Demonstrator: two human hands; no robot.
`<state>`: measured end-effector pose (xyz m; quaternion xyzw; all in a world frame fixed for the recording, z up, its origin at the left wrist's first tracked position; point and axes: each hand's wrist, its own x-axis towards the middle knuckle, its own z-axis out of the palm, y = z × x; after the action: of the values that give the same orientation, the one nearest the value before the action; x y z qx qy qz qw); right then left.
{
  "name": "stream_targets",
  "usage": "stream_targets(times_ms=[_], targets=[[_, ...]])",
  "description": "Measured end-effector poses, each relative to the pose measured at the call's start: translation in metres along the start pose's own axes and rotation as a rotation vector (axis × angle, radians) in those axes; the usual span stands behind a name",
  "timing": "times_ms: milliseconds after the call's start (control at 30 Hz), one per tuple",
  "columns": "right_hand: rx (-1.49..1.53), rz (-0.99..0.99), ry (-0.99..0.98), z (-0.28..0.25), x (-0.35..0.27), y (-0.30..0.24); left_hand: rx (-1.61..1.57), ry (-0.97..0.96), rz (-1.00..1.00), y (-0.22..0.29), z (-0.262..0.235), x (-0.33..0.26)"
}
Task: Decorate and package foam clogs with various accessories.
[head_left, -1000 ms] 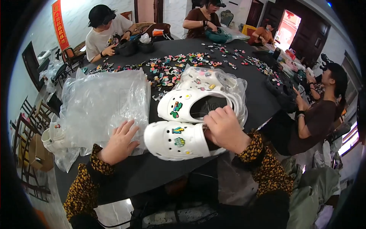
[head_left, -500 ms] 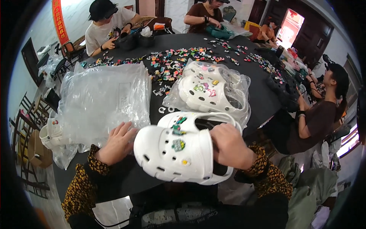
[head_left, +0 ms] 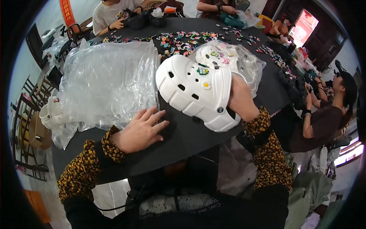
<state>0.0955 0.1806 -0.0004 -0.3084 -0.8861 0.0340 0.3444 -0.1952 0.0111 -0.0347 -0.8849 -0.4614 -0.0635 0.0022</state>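
I had the white clog point(head_left: 196, 89) lifted off the black counter point(head_left: 183, 137), tilted with its toe toward my left, gripped at the heel end by my right hand point(head_left: 241, 100). Two charms already sat in its upper holes, a green one and a small flower; most holes were bare, so I judged the decorating only begun on this shoe. My left hand point(head_left: 142, 130) lay flat and released on the counter, fingers spread, just beside the heap of clear plastic bags point(head_left: 108, 82). Behind the clog sat another bagged pair of white clogs point(head_left: 232, 61), charms fitted and seemingly finished. Farther out, loose coloured charms point(head_left: 183, 40) were scattered across the counter, where other people worked along the far and right edges.
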Motion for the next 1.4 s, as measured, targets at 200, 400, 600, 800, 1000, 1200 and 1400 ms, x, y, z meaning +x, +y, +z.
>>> stream_targets(times_ms=[200,400,600,800,1000,1200,1400], targets=[[-0.214,-0.029,0.086,0.02,0.009,0.022,-0.111,-0.001,-0.086,-0.007,-0.001,0.0],[-0.246,-0.052,0.126,0.01,0.014,-0.015,-0.405,0.187,-0.213,-0.005,-0.022,-0.002],[-0.144,-0.047,0.158,0.002,0.017,-0.076,-0.893,0.449,-0.241,0.013,-0.033,0.0],[0.19,-0.229,-0.186,0.001,-0.007,-0.131,-1.061,0.58,-0.517,-0.033,-0.038,-0.013],[0.463,-0.352,-0.286,-0.018,-0.023,-0.143,-0.817,0.49,-0.655,-0.039,-0.045,-0.035],[0.497,0.077,-0.03,-0.025,-0.035,-0.089,-0.177,0.647,-0.405,0.011,-0.067,-0.024],[0.593,0.439,-0.099,0.017,-0.072,-0.041,-0.486,0.336,-0.356,0.044,-0.065,-0.004]])
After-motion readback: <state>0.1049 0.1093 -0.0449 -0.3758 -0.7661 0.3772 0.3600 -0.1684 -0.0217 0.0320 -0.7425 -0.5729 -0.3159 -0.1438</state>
